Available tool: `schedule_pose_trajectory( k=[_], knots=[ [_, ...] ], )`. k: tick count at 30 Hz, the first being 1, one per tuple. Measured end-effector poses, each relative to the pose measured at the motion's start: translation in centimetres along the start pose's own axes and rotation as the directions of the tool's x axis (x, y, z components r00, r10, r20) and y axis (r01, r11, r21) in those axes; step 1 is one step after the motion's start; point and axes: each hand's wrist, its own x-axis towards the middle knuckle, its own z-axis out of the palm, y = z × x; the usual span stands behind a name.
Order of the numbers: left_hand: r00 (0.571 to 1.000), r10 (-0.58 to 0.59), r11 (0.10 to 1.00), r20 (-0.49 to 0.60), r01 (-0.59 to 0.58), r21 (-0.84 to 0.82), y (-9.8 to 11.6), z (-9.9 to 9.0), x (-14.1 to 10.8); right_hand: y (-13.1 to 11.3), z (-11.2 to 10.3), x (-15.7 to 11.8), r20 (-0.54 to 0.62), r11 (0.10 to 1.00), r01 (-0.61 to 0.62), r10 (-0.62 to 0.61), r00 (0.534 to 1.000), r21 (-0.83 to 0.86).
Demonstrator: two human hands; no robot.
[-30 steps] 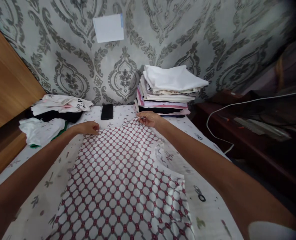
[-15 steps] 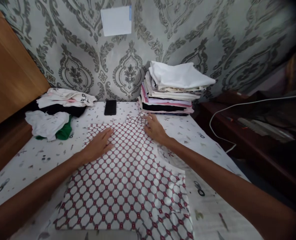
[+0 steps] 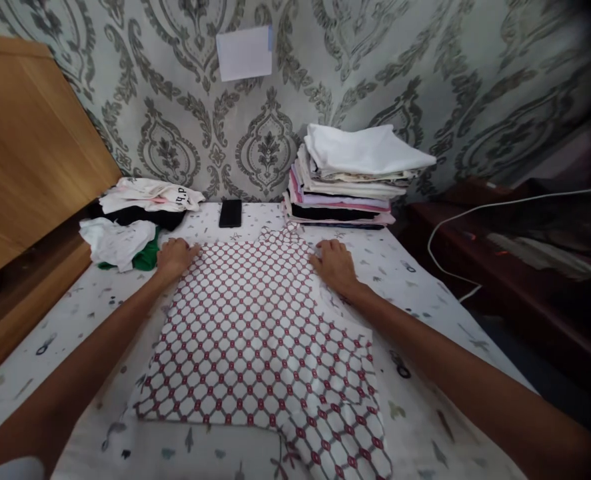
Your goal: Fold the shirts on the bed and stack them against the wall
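A white shirt-like garment (image 3: 245,320) with a red and grey lattice print lies spread on the bed, its lower right part extending toward me. My left hand (image 3: 174,259) rests at its upper left corner, thumb out over the fabric edge and fingers on the sheet side. At the upper right edge is my right hand (image 3: 336,267), its thumb apart from the bent fingers and touching the border of the cloth. Both hands look open, palms down. The undersides of the fingers are hidden.
A folded clothes stack (image 3: 345,180) stands at the back right. Crumpled clothes (image 3: 120,241) lie at the left beside a wooden panel (image 3: 35,153). A black phone (image 3: 230,213) is near the patterned wall. A white cable (image 3: 440,230) hangs over dark furniture at right.
Both hands have moved outward, off the middle of the garment to its left and right edges. The fabric lies flatter and wider at the upper left. The view has shifted slightly.
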Motion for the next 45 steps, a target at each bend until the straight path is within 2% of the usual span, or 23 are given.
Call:
schedule_pose_trajectory(
  k=[3,7,13,16,18,19,21,23,24,25,28,30,32,35,39,45],
  knots=[
    [0.999,-0.007,1.000,-0.038,0.007,0.015,1.4,0.1,0.3,-0.1,-0.1,-0.2,0.008,0.997,0.081,-0.081,0.997,-0.004],
    [0.995,0.036,0.997,-0.091,-0.029,0.073,1.4,-0.1,-0.3,0.0,0.2,0.0,0.066,0.984,0.177,-0.175,0.982,-0.031],
    [0.997,0.032,0.992,-0.066,-0.024,0.122,0.7,-0.5,-0.2,0.2,-0.2,0.1,0.134,0.987,0.148,-0.139,0.981,-0.064],
    [0.990,0.071,0.991,-0.124,-0.056,0.120,1.2,-0.7,-0.5,-0.5,-1.1,0.2,0.136,0.990,0.135,-0.127,0.983,-0.052],
    [0.974,0.170,0.984,-0.150,-0.159,0.083,2.2,-0.4,-1.5,-1.4,-1.3,0.2,0.078,0.986,0.167,-0.165,0.983,-0.022],
    [0.958,0.251,0.968,-0.138,-0.248,0.039,2.8,-0.1,-2.3,-1.9,-1.3,0.1,0.049,0.977,0.215,-0.215,0.975,0.004],
    [0.892,0.446,0.889,-0.077,-0.451,-0.078,3.7,0.8,-4.0,-2.8,-0.9,-0.1,0.040,0.940,0.334,-0.337,0.941,0.069],
    [0.833,0.553,0.819,-0.031,-0.550,-0.163,3.7,1.7,-5.5,-3.1,-0.2,-0.4,0.092,0.915,0.386,-0.397,0.913,0.113],
    [0.835,0.550,0.821,-0.017,-0.544,-0.175,3.2,2.0,-5.9,-3.0,0.1,-0.6,0.117,0.919,0.377,-0.390,0.913,0.118],
    [0.859,0.513,0.845,-0.011,-0.507,-0.168,2.5,2.1,-6.2,-2.7,0.4,-0.7,0.132,0.928,0.355,-0.368,0.920,0.115],
    [0.952,0.303,0.946,-0.048,-0.306,-0.104,-0.8,1.0,-5.9,-1.7,0.7,-0.8,0.129,0.944,0.313,-0.325,0.937,0.107],
    [0.983,0.169,0.982,-0.076,-0.175,-0.075,-2.7,-0.1,-5.6,-1.4,0.5,-0.8,0.116,0.943,0.316,-0.327,0.938,0.105],
    [0.997,0.068,0.993,-0.047,-0.072,-0.092,-3.7,-1.0,-5.6,-1.7,0.0,-1.0,0.090,0.938,0.331,-0.340,0.936,0.103],
    [1.000,0.015,0.992,0.017,-0.013,-0.129,-3.4,-1.1,-5.6,-3.1,-0.7,-1.7,0.052,0.911,0.389,-0.399,0.916,0.137],
    [1.000,0.015,0.985,0.006,-0.013,-0.174,-2.0,0.0,-4.6,-5.0,-0.9,-2.8,0.071,0.874,0.449,-0.468,0.881,0.186],
    [0.998,0.036,0.925,0.047,-0.015,-0.379,-1.5,0.4,-2.7,-5.2,0.3,-3.6,0.053,0.881,0.431,-0.449,0.892,0.195]
  ],
)
